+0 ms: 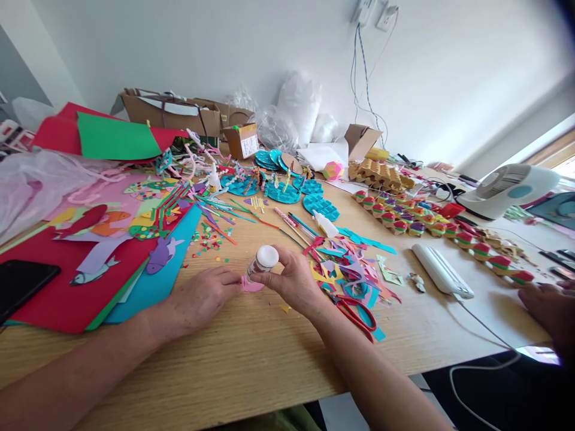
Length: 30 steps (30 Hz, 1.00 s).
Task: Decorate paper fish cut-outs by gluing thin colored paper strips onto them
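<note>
My right hand (294, 280) is closed around a small white glue bottle (266, 258) with a printed label. The bottle is tilted, its round white end facing up and its lower end over a small piece of pink paper (254, 286) on the table. The fingers of my left hand (202, 299) are together, their tips on the left edge of the pink paper, holding it against the table. Red-handled scissors (357, 314) lie by my right wrist, beside a heap of colourful paper scraps (354, 272). Tiny paper bits (209, 236) are scattered beyond my left hand.
Paper fish (162, 254) lie on coloured sheets (108, 299) at the left, near a black phone (27, 284). Another glue bottle (326, 225) lies mid-table. At the right are painted egg-carton strips (404, 218), a white corded device (442, 270) and another person's hand (545, 305).
</note>
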Each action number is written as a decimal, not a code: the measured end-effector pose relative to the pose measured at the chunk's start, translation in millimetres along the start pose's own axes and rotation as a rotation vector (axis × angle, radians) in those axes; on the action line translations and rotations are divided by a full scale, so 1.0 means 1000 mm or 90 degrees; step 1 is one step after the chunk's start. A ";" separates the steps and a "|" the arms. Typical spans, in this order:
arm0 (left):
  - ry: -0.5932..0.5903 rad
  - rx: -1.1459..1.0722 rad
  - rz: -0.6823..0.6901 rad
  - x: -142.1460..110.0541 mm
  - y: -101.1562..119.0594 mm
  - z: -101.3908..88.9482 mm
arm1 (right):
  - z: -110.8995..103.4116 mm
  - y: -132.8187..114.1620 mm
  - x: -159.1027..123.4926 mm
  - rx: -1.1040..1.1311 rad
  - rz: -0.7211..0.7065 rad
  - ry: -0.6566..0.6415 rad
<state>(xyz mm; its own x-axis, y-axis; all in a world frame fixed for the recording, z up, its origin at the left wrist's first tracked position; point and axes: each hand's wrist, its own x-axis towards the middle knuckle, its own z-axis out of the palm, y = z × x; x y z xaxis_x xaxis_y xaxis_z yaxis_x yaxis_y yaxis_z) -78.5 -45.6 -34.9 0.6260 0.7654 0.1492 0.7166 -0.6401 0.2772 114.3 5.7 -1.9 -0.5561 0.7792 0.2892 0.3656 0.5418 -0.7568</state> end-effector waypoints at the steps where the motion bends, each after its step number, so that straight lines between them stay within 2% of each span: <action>1: 0.000 0.000 -0.001 0.000 0.000 0.000 | 0.000 0.000 0.000 0.003 -0.003 -0.003; 8: 0.028 0.003 0.015 0.001 0.000 0.001 | 0.001 0.002 -0.001 -0.019 0.003 0.002; 15: 0.012 0.005 0.008 0.001 -0.001 0.001 | 0.001 0.001 -0.001 -0.008 0.002 -0.002; 25: 0.033 0.009 0.013 0.000 -0.002 0.004 | 0.001 0.000 0.000 0.009 0.008 0.004; 30: 0.032 0.013 0.013 0.000 -0.002 0.004 | 0.000 0.000 0.001 0.011 0.024 -0.021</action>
<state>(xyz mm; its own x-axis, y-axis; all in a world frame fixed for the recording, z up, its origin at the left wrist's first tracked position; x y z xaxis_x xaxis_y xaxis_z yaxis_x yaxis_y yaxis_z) -78.7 -44.9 -39.4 0.6245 0.7544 0.2021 0.7106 -0.6562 0.2538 113.2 6.6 -1.5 -0.5672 0.7876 0.2409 0.3740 0.5069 -0.7766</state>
